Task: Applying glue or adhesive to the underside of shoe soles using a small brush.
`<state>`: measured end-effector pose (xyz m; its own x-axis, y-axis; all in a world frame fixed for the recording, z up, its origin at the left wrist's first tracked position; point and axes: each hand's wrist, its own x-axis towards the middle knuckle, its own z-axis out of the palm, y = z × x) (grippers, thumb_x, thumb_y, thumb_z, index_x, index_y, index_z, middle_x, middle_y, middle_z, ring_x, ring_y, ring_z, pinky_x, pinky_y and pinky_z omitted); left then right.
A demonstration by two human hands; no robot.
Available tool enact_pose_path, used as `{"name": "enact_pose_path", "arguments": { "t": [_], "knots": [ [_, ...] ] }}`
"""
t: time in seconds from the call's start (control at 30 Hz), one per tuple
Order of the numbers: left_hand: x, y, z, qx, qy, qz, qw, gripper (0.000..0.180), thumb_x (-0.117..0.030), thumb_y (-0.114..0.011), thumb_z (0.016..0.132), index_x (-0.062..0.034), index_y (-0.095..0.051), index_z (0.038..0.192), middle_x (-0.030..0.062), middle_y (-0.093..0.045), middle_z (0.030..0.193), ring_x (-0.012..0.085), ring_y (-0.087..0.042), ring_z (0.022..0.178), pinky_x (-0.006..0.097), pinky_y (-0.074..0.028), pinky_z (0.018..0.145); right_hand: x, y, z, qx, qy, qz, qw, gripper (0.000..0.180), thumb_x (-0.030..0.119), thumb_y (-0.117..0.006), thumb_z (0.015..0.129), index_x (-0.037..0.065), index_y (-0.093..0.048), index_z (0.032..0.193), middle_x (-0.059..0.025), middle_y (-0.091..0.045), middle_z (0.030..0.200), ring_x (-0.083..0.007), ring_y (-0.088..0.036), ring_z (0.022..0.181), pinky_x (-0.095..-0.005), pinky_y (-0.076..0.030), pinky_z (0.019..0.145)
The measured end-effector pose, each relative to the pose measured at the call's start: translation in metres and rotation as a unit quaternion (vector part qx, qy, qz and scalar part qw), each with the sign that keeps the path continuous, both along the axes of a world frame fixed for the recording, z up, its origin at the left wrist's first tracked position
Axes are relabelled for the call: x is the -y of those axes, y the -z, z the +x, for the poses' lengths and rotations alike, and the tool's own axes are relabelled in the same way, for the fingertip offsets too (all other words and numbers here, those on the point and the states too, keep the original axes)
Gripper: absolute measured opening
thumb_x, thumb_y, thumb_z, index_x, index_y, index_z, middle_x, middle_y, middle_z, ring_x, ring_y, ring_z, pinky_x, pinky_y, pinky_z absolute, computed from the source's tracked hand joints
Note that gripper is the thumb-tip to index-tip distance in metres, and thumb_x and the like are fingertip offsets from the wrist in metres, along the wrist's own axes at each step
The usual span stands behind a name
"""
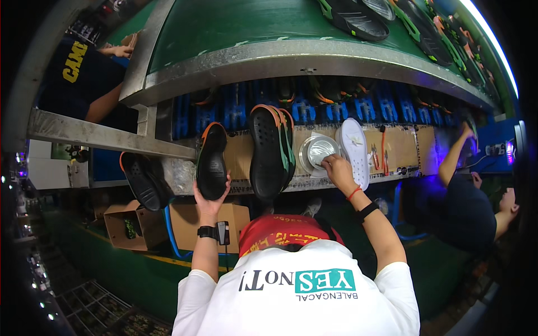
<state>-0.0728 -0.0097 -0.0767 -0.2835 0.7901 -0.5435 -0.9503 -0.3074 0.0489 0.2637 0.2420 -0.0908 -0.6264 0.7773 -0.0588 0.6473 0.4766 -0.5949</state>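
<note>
My left hand (210, 197) is wrapped round the heel end of a black shoe sole (213, 159) with an orange rim at its toe, held upright at the bench edge. My right hand (338, 171) has its fingers pinched together at the rim of a round, silvery dish (321, 150). Whatever is between those fingertips is too small to make out. Between my hands stand black soles (265, 151) with orange and green edges, close together. Just beyond my right fingers lies a white sole (354, 151) with something pale on it.
Red-handled tools (384, 154) lie on the cardboard-covered bench (400, 147), right of the white sole. Another black sole (144, 179) leans at the left by a metal rail (106, 134). Above runs a green conveyor (252, 28) carrying soles. Co-workers stand at both sides; cardboard boxes (210, 221) sit below.
</note>
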Motion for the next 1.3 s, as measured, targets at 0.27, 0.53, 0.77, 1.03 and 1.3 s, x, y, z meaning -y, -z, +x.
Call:
{"name": "enact_pose_path", "arguments": {
  "t": [0.27,0.53,0.77,1.03,1.3],
  "knots": [
    [-0.019,-0.051,0.034,-0.339,0.164,-0.036,0.926,0.073,-0.040,-0.063,0.085,-0.0049,-0.034,0.141,0.0198,-0.045,0.136,0.0353,-0.041,0.130,0.051,-0.038,0.105,-0.001,0.007,0.005,-0.023,0.063,-0.058,0.996,0.019,0.017,-0.065,0.085,-0.001,-0.069,0.088,-0.0187,-0.067,0.085,-0.0365,-0.064,0.078,-0.0409,-0.049,0.070],
    [-0.055,-0.102,0.070,-0.661,0.244,-0.050,0.707,0.061,-0.010,-0.084,0.067,-0.0020,-0.054,0.119,0.0070,-0.061,0.112,0.0175,-0.058,0.104,0.032,-0.046,0.092,-0.013,-0.036,-0.001,-0.068,0.128,-0.266,0.953,0.018,0.017,-0.065,0.086,0.000,-0.069,0.092,-0.0135,-0.067,0.078,-0.0249,-0.064,0.072,-0.0298,-0.049,0.066],
    [-0.081,-0.154,0.073,-0.805,0.261,0.036,0.532,0.065,-0.017,-0.087,0.063,-0.0019,-0.056,0.118,0.0077,-0.062,0.111,0.0222,-0.059,0.102,0.035,-0.045,0.092,0.006,-0.150,-0.041,-0.317,-0.135,-0.067,0.936,0.011,0.003,-0.065,0.082,-0.001,-0.064,0.092,-0.0112,-0.064,0.094,-0.0240,-0.064,0.077,-0.0293,-0.051,0.066],
    [-0.084,-0.156,0.081,-0.811,0.274,0.026,0.516,0.071,-0.025,-0.089,0.059,-0.0030,-0.056,0.118,0.0096,-0.060,0.115,0.0248,-0.057,0.108,0.038,-0.042,0.097,0.009,-0.167,-0.052,-0.236,-0.223,0.108,0.940,0.016,0.005,-0.070,0.076,0.004,-0.063,0.091,-0.0101,-0.063,0.096,-0.0268,-0.065,0.072,-0.0335,-0.053,0.062],
    [-0.085,-0.153,0.084,-0.846,0.245,0.037,0.472,0.065,-0.020,-0.088,0.061,-0.0018,-0.058,0.115,0.0099,-0.061,0.113,0.0242,-0.060,0.103,0.037,-0.046,0.093,0.008,-0.167,-0.046,-0.224,-0.228,0.008,0.947,0.013,0.005,-0.068,0.078,0.002,-0.065,0.090,-0.0115,-0.065,0.097,-0.0296,-0.066,0.077,-0.0350,-0.054,0.066]
  ]
}}
